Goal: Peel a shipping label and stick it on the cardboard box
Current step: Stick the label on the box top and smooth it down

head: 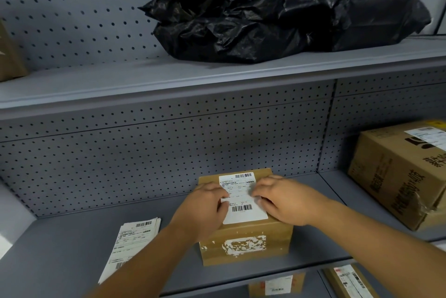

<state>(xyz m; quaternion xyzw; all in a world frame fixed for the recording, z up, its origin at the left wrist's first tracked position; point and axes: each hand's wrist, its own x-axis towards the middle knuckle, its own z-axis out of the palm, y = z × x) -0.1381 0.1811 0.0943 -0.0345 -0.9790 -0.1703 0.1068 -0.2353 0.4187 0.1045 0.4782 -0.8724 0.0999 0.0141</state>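
Observation:
A small brown cardboard box [243, 239] stands on the grey shelf, its front face showing torn white label remains. A white shipping label [241, 197] with two barcodes lies flat on the box's top. My left hand [205, 208] rests on the label's left edge, fingers bent and pressing down. My right hand [282, 198] presses on the label's right edge, fingertips on the paper. Both hands cover part of the label's middle. A stack of label sheets [130, 247] lies on the shelf to the left of the box.
A large cardboard box [395, 177] with its own label sits at the right. Crumpled black plastic bags [265, 12] fill the upper shelf [169, 80]. Perforated grey back panels line the rack. More labelled boxes [350, 280] show on the shelf below.

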